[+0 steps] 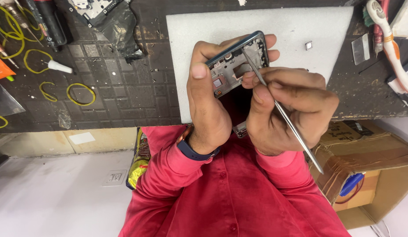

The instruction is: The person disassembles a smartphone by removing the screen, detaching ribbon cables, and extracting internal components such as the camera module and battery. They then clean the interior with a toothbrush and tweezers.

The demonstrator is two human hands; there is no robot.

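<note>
The left hand [208,105] grips the opened phone [237,61] above the table's near edge, over the white foam pad [296,26]. The right hand [289,109] pinches the tweezers [278,107]; their tips should touch lightly inside the frame, the phone kept steady.

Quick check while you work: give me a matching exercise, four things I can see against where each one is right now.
Things:
1. opened phone frame
2. thin metal tool
3. yellow rubber bands
4. cardboard box

Places:
A. loose on the dark mat, far side from the box
B. in the left hand
C. below the bench edge, taped
D. in the right hand

Pairs: 1-B, 2-D, 3-A, 4-C
</note>
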